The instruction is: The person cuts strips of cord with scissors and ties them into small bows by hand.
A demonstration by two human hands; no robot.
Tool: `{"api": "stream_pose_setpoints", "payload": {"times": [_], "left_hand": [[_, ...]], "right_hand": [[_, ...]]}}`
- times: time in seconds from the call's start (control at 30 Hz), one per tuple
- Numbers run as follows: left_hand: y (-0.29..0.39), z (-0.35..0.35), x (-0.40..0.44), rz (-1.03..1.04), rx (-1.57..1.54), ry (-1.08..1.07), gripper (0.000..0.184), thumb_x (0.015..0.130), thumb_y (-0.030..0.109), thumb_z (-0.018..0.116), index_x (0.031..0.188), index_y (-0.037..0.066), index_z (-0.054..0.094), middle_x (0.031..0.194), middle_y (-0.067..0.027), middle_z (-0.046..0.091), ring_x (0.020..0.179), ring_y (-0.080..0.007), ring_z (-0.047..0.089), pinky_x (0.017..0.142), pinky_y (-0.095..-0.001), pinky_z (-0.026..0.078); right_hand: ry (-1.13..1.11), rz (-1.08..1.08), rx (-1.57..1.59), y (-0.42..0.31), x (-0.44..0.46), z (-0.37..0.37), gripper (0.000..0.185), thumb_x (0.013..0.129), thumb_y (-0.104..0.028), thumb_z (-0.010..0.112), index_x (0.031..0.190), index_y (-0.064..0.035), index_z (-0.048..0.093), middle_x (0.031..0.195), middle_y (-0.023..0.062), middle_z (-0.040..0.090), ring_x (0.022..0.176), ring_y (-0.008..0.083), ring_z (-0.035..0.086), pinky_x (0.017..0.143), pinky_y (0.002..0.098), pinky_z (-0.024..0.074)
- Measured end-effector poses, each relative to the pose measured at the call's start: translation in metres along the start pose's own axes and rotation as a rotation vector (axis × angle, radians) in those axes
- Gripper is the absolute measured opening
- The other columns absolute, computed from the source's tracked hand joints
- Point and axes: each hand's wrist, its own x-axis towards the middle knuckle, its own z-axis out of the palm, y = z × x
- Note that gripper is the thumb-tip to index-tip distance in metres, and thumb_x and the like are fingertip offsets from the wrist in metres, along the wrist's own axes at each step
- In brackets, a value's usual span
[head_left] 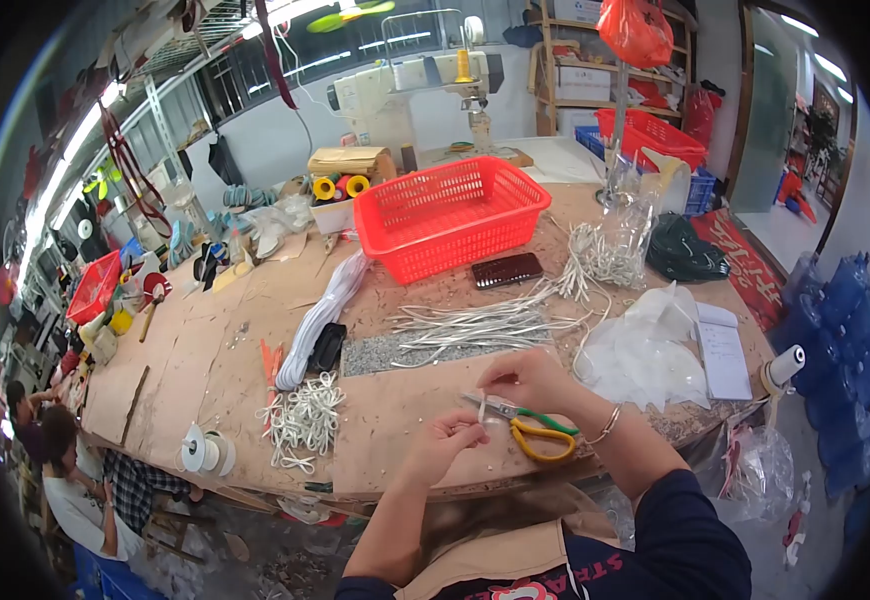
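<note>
The left hand (452,437) and the right hand (530,378), each with its grip almost closed, pinch one thin white piece (482,409) above the counter (380,400), near the scissors (547,433). Farther, looped cords (305,420) lie heaped; beyond, long cords (475,325) lie loose. Which are finished, I cannot tell.
</note>
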Motion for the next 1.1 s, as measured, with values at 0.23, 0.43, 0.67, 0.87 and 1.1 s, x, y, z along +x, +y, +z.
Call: {"api": "stream_pose_setpoints", "payload": {"times": [0.23, 0.43, 0.67, 0.87, 1.1], "left_hand": [[0.001, 0.003, 0.002, 0.055, -0.500, 0.168, 0.016, 0.084, 0.005, 0.055, 0.099, 0.003, 0.056, 0.082, -0.0031, 0.058, 0.069, -0.0096, 0.056, 0.065, -0.0209, 0.047], [-0.004, 0.005, 0.001, 0.031, -0.357, 0.133, 0.014, 0.084, 0.005, 0.055, 0.098, 0.003, 0.056, 0.080, -0.0025, 0.058, 0.068, -0.0091, 0.055, 0.064, -0.0209, 0.047], [-0.011, -0.010, -0.002, -0.070, -0.665, 0.011, 0.011, 0.083, 0.007, 0.056, 0.094, 0.003, 0.057, 0.081, -0.0029, 0.059, 0.068, -0.0090, 0.056, 0.060, -0.0203, 0.046], [-0.007, 0.004, -0.003, -0.033, -0.609, 0.090, 0.013, 0.082, 0.005, 0.056, 0.095, 0.003, 0.057, 0.084, -0.0055, 0.060, 0.068, -0.0101, 0.057, 0.060, -0.0201, 0.046], [-0.012, 0.027, -0.006, 0.336, -0.020, 0.434, 0.014, 0.079, -0.003, 0.058, 0.092, -0.004, 0.056, 0.083, -0.0093, 0.062, 0.071, -0.0119, 0.060, 0.064, -0.0227, 0.051]], "right_hand": [[0.100, -0.265, -0.177, 0.024, -0.023, 0.040, 0.012, 0.070, -0.008, 0.065, 0.082, -0.0054, 0.063, 0.071, 0.0090, 0.058, 0.068, 0.0261, 0.056, 0.060, 0.0333, 0.0455], [0.026, -0.061, -0.017, 0.017, -0.036, 0.036, 0.015, 0.075, -0.006, 0.060, 0.089, -0.0030, 0.059, 0.076, 0.0097, 0.058, 0.069, 0.0242, 0.056, 0.061, 0.0311, 0.0452], [0.062, -0.182, 0.286, 0.013, -0.041, 0.037, 0.023, 0.077, -0.003, 0.060, 0.100, -0.0066, 0.061, 0.082, 0.0081, 0.061, 0.073, 0.0219, 0.058, 0.064, 0.0277, 0.0460], [0.088, -0.381, 0.041, 0.010, -0.035, 0.039, 0.014, 0.074, -0.006, 0.065, 0.087, -0.0047, 0.063, 0.079, 0.0066, 0.061, 0.069, 0.0194, 0.058, 0.062, 0.0270, 0.0467], [0.084, 0.290, 0.620, 0.017, -0.038, 0.058, 0.009, 0.078, -0.009, 0.061, 0.073, -0.0016, 0.058, 0.068, -0.0036, 0.057, 0.063, 0.0020, 0.051, 0.054, 0.0177, 0.0422]]}}
